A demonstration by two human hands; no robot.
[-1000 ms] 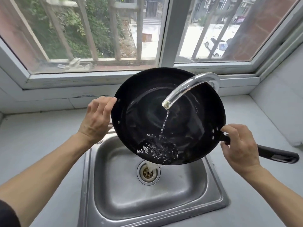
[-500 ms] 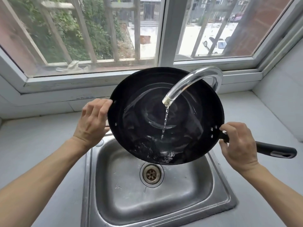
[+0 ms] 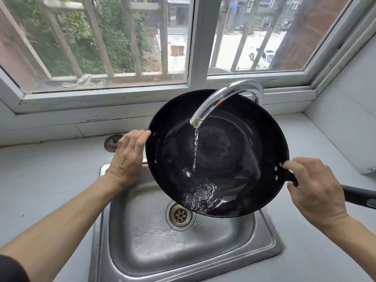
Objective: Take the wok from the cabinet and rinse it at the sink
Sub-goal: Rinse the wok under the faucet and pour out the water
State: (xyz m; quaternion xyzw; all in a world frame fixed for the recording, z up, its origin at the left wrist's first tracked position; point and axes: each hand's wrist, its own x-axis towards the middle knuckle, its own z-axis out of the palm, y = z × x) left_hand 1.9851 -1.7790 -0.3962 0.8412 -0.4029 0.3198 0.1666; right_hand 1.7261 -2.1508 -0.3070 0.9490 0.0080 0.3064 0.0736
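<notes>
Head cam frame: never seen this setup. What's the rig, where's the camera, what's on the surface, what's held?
There is no robot here: a person works with two bare hands. The one picture comes from a wide-angle camera worn on the person's head, looking forward and down, so the arms reach in from the bottom edge.

The left hand grips the wok at its left rim. The right hand holds the long black handle close to where it joins the pan. The wok is tilted toward the camera, held above the steel sink.

A thin stream runs from the curved faucet into the wok, and water pools at its lower edge, above the drain. The sink is set in a grey counter below a barred window. A round dark object lies on the counter behind the left hand; I cannot tell what it is.
</notes>
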